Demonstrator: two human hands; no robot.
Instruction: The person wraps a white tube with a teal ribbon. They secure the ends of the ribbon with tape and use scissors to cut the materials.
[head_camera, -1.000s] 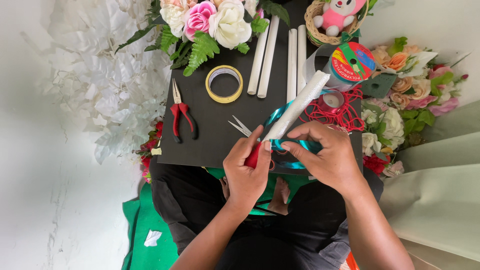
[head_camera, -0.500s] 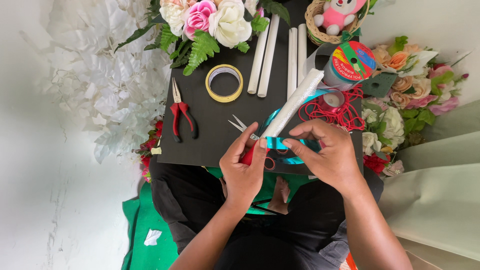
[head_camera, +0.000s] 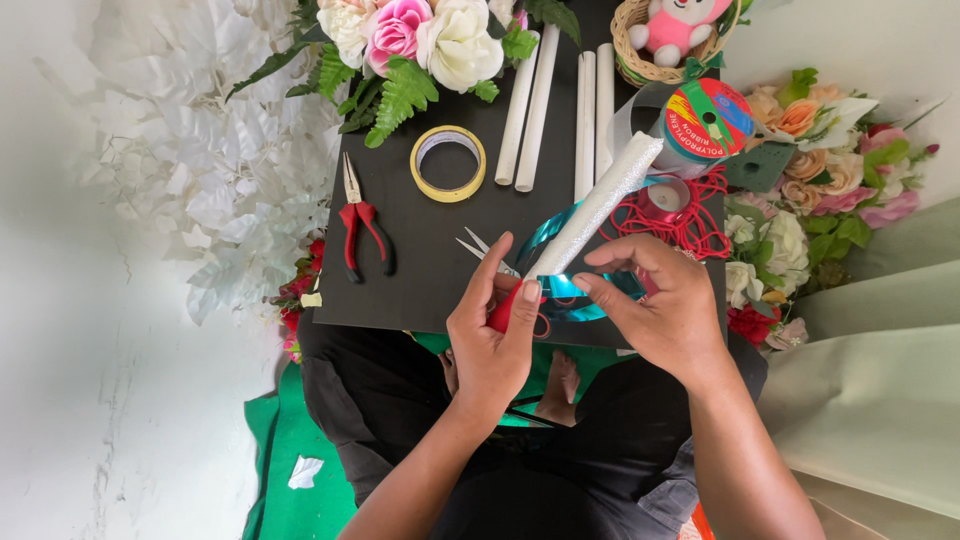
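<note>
**Both hands close on a white stick and teal ribbon**

Right now the left hand (head_camera: 497, 335) is curled around a pair of red-handled scissors (head_camera: 505, 300), whose pale blades poke out past its fingertips toward the far side of the black board (head_camera: 420, 270). The right hand (head_camera: 665, 305) pinches the near end of a white wrapped stick (head_camera: 600, 205) between thumb and forefinger, together with a strip of shiny teal ribbon (head_camera: 570, 290) that loops between the two hands. From that pinch the stick slants up and away, its far end ending just beside a small red spool (head_camera: 665, 197) sitting in a tangle of red cord (head_camera: 690, 225). Whether the scissor blades touch the ribbon is hard to tell, since the fingers cover that spot.

Well to the left of the left hand lie red-handled pliers (head_camera: 360, 225), and beyond them a ring of yellowish tape (head_camera: 448, 163). Straight ahead of both hands, plain white sticks (head_camera: 560, 105) lie side by side in two pairs. Beyond the right hand stands a round ribbon reel with a colourful label (head_camera: 708, 120), and farther still a wicker basket (head_camera: 632, 55) holding a pink plush toy (head_camera: 675, 25). Pink and white artificial flowers with green leaves (head_camera: 410, 45) sit at the far left corner of the board, and peach and pink blooms (head_camera: 820, 170) crowd to the right of the right hand. White paper foliage (head_camera: 190, 150) spreads out far to the left.
</note>
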